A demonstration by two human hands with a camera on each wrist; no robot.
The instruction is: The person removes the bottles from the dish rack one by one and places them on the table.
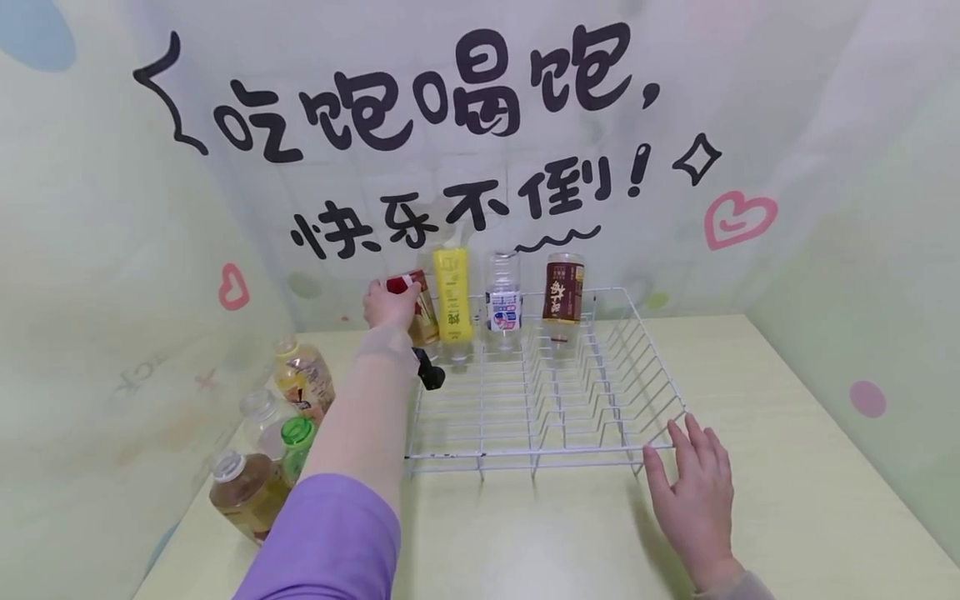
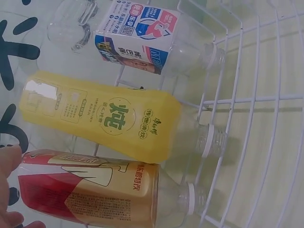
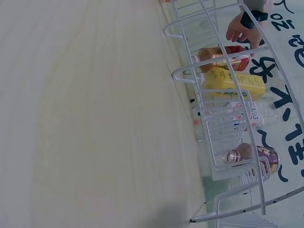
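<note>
Fingers of the left hand (image 1: 390, 307) touch the upturned base of a red-and-gold labelled plastic bottle (image 1: 426, 323); whether they pinch it cannot be told. That bottle is tilted, neck down, at the far left of a white wire dish rack (image 1: 517, 456). Just beside it, also neck down, is a yellow-labelled bottle (image 1: 453, 296); farther right along the far side are a clear bottle with a white label (image 1: 503, 308) and, spaced apart, a maroon-labelled bottle (image 1: 563, 292). Right hand (image 1: 693, 492): thumb and fingers spread at the rack's near right corner; contact with the wire cannot be told. Left of the rack, on the pale tabletop (image 1: 810, 467), a group of bottles includes a white-capped brown bottle (image 1: 253, 496) and a green-necked bottle (image 1: 297, 437). Black Chinese lettering (image 1: 487, 83) marks the backdrop.
</note>
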